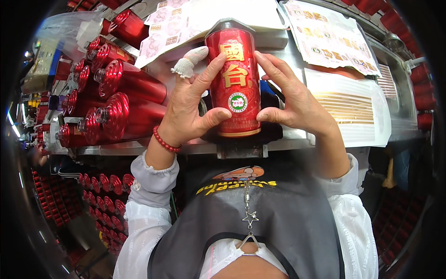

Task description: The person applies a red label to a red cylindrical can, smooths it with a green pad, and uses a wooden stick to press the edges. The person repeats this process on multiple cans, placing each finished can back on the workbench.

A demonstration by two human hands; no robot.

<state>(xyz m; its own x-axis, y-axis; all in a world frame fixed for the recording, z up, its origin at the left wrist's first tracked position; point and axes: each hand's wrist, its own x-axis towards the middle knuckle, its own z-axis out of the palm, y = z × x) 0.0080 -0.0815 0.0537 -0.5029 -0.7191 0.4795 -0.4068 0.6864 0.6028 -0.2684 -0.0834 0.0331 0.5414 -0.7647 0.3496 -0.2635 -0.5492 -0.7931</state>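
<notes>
A shiny red bottle point(239, 88) with gold characters and a round green-and-white sticker lies in front of me, its neck end pointing away. On its left side rests my left hand point(188, 100), index finger and thumb pressed against the surface. A white cloth finger cot point(189, 63) covers one finger of that hand. From the right, my right hand point(292, 93) touches the bottle with its fingertips near the top and its thumb near the base end. Both hands hold it between them. Part of the dark support under the bottle is hidden.
Several more red bottles point(132, 116) lie at the left on the metal worktop point(290, 135). Printed label sheets point(332, 35) lie at the far right, above a pale sheet with gold strips point(348, 109). Another label sheet point(162, 32) is at the far left. Racks of red bottles point(104, 202) stand lower left.
</notes>
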